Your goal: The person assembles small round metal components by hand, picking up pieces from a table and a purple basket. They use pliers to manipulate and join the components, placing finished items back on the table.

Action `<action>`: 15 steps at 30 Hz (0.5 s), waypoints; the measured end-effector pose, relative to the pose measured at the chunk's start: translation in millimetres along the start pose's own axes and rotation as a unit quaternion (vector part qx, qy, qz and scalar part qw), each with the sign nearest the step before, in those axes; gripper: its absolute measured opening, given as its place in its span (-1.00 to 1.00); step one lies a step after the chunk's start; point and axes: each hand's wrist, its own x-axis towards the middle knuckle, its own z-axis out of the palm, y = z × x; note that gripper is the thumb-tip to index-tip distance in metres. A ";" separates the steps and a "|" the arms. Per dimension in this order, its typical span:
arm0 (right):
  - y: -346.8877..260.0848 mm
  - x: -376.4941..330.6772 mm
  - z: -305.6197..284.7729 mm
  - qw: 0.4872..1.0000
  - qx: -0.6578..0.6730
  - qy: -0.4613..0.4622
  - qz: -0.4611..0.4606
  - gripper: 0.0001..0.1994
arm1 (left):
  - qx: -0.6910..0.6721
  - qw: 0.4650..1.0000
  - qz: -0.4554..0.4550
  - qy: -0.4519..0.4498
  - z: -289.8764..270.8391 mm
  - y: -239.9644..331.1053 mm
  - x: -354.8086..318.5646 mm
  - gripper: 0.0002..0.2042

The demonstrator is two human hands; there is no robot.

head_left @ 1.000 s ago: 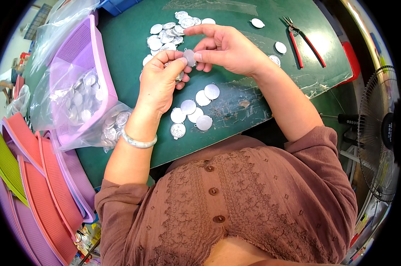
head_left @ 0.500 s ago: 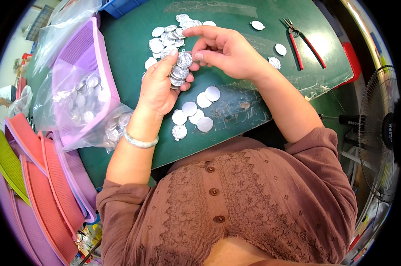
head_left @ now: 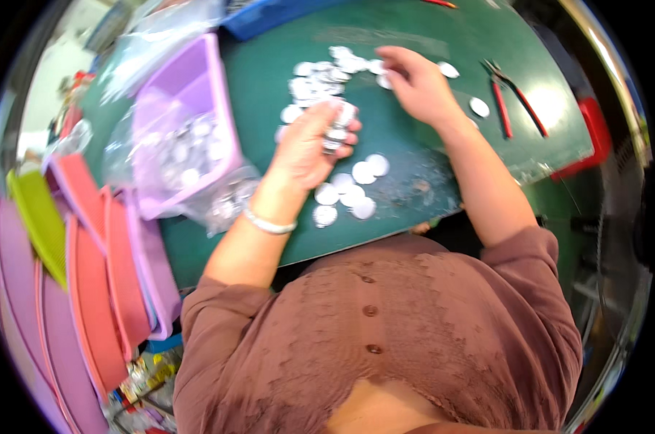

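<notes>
My left hand (head_left: 305, 148) is closed around a small stack of round silver pendants (head_left: 338, 132), held above the table's middle. To its right, my right hand (head_left: 425, 88) is bent over the table, thumb and fingers curled at a silver pendant (head_left: 384, 82). Blur softens those fingertips, but the pendant touches the thumb. Beyond my left hand lies a loose heap of the same pendants (head_left: 319, 85). Nearer my body several flat, plain-looking ones (head_left: 352, 194) lie in a small group. Small loops on their rims barely show.
Red-handled pliers (head_left: 514, 101) lie at the right, near single pendants (head_left: 479, 107). At the left stands a purple basket (head_left: 230, 137) with a clear bag of pendants (head_left: 190, 152). Stacked coloured baskets (head_left: 88, 289) lean beside the green table (head_left: 428, 155). A blue bin (head_left: 277, 16) is at the back.
My right hand has moved away from the left hand's stack, rightward over the table. My left hand still holds its pendants. The whole view has shifted, so things appear farther right and lower.
</notes>
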 end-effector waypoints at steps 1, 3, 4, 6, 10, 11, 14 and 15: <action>11.8 0.0 -0.6 0.999 -0.025 0.010 -0.023 -0.66 | 0.012 1.000 -0.003 0.004 4.3 1.5 0.0 -0.77; 10.9 1.2 -4.0 0.999 -0.035 0.030 -0.027 -0.67 | 0.074 0.997 -0.010 0.031 19.0 11.7 -7.4 -0.81; 8.6 0.2 -6.1 0.999 -0.043 0.018 -0.016 -0.67 | 0.070 0.997 -0.012 0.028 23.6 15.2 -13.0 -0.84; 3.1 -2.2 -5.4 0.999 -0.031 0.005 0.010 -0.67 | 0.117 0.993 0.003 0.030 36.3 34.1 -34.6 -0.81; -7.0 -2.7 -1.3 0.998 0.022 -0.027 0.056 -0.68 | 0.227 0.960 0.148 0.072 48.4 86.8 -80.7 -0.81; -8.5 -2.5 -1.3 0.997 0.024 -0.033 0.066 -0.68 | 0.221 0.960 0.166 0.054 40.5 108.0 -87.7 -0.82; -5.6 -5.4 -5.3 0.995 0.030 -0.029 0.086 -0.67 | 0.356 0.862 0.317 0.172 24.2 173.9 -105.1 -0.83; -4.4 -6.0 -4.3 0.996 0.038 -0.022 0.075 -0.68 | 0.397 0.820 0.346 0.224 10.5 196.2 -108.0 -0.80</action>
